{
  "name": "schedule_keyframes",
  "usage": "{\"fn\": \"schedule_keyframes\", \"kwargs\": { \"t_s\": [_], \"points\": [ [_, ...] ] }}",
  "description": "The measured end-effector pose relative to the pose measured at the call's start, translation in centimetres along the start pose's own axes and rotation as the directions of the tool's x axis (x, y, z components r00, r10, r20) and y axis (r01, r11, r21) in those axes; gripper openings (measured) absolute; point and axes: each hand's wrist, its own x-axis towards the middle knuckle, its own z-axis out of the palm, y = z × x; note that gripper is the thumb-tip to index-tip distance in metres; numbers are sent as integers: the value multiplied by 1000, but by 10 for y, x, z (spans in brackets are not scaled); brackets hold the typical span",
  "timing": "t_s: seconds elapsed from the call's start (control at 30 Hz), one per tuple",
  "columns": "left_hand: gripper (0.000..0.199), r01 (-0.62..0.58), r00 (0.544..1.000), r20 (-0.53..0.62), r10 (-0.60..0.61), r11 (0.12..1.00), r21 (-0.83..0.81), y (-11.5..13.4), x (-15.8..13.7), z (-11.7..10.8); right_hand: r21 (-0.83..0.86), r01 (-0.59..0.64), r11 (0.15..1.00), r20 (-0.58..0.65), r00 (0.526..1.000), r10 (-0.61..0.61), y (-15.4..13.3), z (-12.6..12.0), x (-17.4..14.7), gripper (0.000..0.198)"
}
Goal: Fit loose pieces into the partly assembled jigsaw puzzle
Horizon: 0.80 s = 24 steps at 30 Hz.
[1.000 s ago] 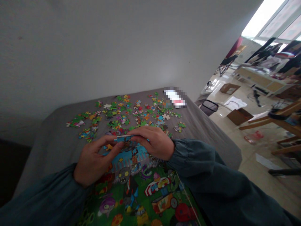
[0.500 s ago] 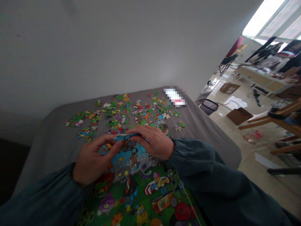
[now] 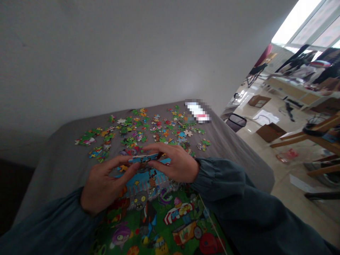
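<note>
Between my two hands is a small joined strip of blue puzzle pieces (image 3: pixel 145 158), lifted above the picture and tilted toward me. My left hand (image 3: pixel 106 180) pinches its left end between thumb and fingers. At the right end, my right hand (image 3: pixel 175 162) grips it the same way, fingers along the top edge and thumb below. Beneath them lies a colourful cartoon jigsaw picture (image 3: pixel 156 219) with a grey zombie figure, a fence and a green lawn. My hands and sleeves cover parts of its upper area.
Many loose puzzle pieces (image 3: pixel 132 129) are scattered over the grey cloth (image 3: pixel 233 156) beyond my hands. A phone with a blurred bright screen (image 3: pixel 198 111) lies at the back right, near the wall (image 3: pixel 138 53). On the floor to the right are cardboard boxes (image 3: pixel 271 132) and wooden furniture (image 3: pixel 324 131).
The blue strip has tipped so more of its printed face shows. My right fingers have shifted slightly along it, and both hands stay over the picture.
</note>
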Motion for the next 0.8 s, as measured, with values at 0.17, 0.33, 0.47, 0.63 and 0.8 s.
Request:
{"fn": "schedule_keyframes", "kwargs": {
  "t_s": [0.17, 0.33, 0.47, 0.63, 0.8],
  "points": [
    [29, 21, 998, 58, -19, 999, -30, 1, -1, -2, 64, -63, 996, 49, 997, 60, -2, -9, 1, 41],
    [34, 66, 984, 171, -56, 996, -55, 3, -3, 1, 151, -139, 979, 191, 976, 109, -4, -19, 4, 40],
    [35, 54, 980, 196, -45, 998, -37, 3, -3, 4, 166, -198, 966, 274, 950, 148, -3, -21, 4, 46],
    [40, 77, 921, 384, -58, 996, -33, 2, -3, 6, 139, -210, 968, 359, 921, 148, 4, -15, 3, 52],
    [43, 110, 883, 462, -87, 994, -22, 0, -3, 6, 108, -225, 968, 405, 899, 164, 9, -9, 2, 59]
  ]
}}
